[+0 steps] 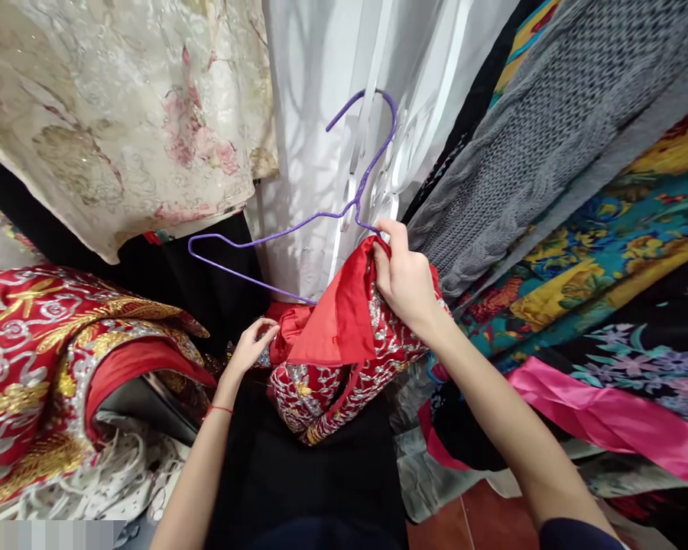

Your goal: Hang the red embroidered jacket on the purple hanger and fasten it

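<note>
A purple wire hanger [291, 231] slants across the middle, its hook at the top and its right arm inside a red embroidered garment [401, 336]. My right hand [408, 279] pinches the garment's red edge against the hanger's right shoulder. The red lining [335, 321] faces up, while silver and gold embroidery shows on the side and below. My left hand [253, 345] has its fingers curled at the garment's left edge, on the red cloth. The hanger's left arm is bare.
A cream floral cloth [177, 114] hangs at upper left. Another red embroidered piece [46, 344] lies at left. A grey knit [516, 137], floral garments and a pink satin band [619, 416] hang on the right. White curtain fabric [309, 114] hangs behind. Tiled floor [487, 516] shows below.
</note>
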### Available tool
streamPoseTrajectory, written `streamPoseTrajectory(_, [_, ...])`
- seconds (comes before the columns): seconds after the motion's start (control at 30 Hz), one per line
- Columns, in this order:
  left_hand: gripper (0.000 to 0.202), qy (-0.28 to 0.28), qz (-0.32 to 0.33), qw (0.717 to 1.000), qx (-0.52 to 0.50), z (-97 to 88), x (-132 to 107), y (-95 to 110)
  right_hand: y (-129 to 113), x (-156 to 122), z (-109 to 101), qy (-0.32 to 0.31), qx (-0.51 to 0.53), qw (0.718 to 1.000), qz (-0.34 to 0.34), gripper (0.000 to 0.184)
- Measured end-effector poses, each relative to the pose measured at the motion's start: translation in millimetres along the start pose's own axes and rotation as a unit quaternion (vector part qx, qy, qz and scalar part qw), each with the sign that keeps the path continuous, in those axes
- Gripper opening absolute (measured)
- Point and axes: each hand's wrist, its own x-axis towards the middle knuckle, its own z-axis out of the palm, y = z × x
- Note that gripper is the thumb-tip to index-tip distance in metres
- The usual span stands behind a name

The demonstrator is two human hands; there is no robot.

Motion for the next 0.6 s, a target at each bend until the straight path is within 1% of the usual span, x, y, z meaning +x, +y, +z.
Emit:
streamPoseTrajectory(0.07, [0.049,-0.016,-0.034,0.997,-0.065,8.2,2.4,-20.0,0.6,-0.8,-0.4,0.000,0.006,1.000,-0.002,0.038])
streamPoseTrajectory(0.1, [0.054,-0.014,-0.046,0.995,-0.086,13.9,3.6,-26.7,0.8,-1.1,-0.8,0.000,0.010,1.000,-0.003,0.038])
streamPoseTrajectory(0.17, [0.059,0.003,-0.060,0.993,-0.103,26.4,6.8,-33.4,1.4,-1.7,-2.5,0.001,0.015,1.000,-0.005,0.039])
streamPoseTrajectory(0.27, [0.054,0.018,-0.071,0.990,-0.124,41.5,13.9,-30.9,3.6,-2.3,-6.7,0.000,0.011,1.000,-0.012,0.040])
streamPoseTrajectory(0.33, [0.050,0.037,-0.073,0.985,-0.149,44.0,19.4,-23.2,6.8,-2.3,-9.4,0.001,0.002,1.000,-0.019,0.042])
streamPoseTrajectory(0.4, [0.048,0.090,-0.066,0.977,-0.182,37.3,26.0,-10.8,11.1,-1.7,-10.5,0.005,-0.004,1.000,-0.025,0.042])
streamPoseTrajectory(0.47, [0.045,0.167,-0.052,0.961,-0.216,20.5,35.4,7.3,15.3,-0.8,-9.7,0.009,-0.004,1.000,-0.030,0.042])
streamPoseTrajectory(0.53, [0.041,0.232,-0.036,0.942,-0.241,-5.2,49.3,31.0,18.0,-0.3,-7.6,0.015,-0.001,0.999,-0.034,0.042])
streamPoseTrajectory(0.6, [0.039,0.284,-0.010,0.925,-0.251,-36.9,66.3,58.4,18.4,-0.7,-5.7,0.019,-0.004,0.999,-0.041,0.042])
